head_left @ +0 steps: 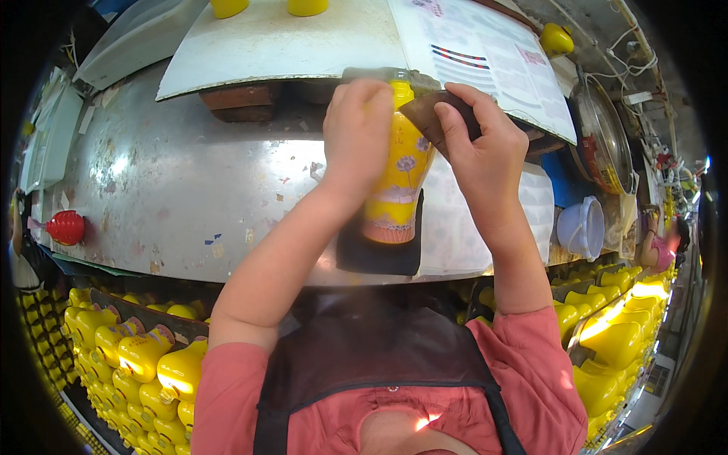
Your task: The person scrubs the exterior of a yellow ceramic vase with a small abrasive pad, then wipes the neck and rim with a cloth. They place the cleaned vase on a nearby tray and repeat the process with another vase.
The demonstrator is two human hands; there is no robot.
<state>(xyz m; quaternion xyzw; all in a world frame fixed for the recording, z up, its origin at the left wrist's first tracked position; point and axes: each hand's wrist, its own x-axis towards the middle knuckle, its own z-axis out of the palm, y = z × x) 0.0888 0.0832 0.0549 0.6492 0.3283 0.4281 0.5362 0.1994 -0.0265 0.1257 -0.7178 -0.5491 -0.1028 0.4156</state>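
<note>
From left to right, we record the left hand (pixel 358 133), the yellow vase (pixel 403 171) and the right hand (pixel 485 136), with the vase lying between the two. Its long axis runs away from the wearer, leaning slightly rightward at the far end; the pink-banded end is nearest the body, over a black pad (pixel 378 256) on the metal worktable (pixel 171 171). We judge the left hand the nearer of the two, since it overlaps the vase's far left side.

The left hand is curled and its fingers are blurred; we cannot tell whether they close on the vase or only rest against it. The right hand is pinched narrow, thumb against fingers, on a dark flat scraper-like piece (pixel 428 120). That piece slants leftward, its pointed corner overlapping the vase's upper right side; we cannot confirm contact.

Right of the vase we note a pale printed sheet (pixel 462 239) on the worktable, and farther right, well apart from the hands, a pale blue bucket (pixel 581 229).
</note>
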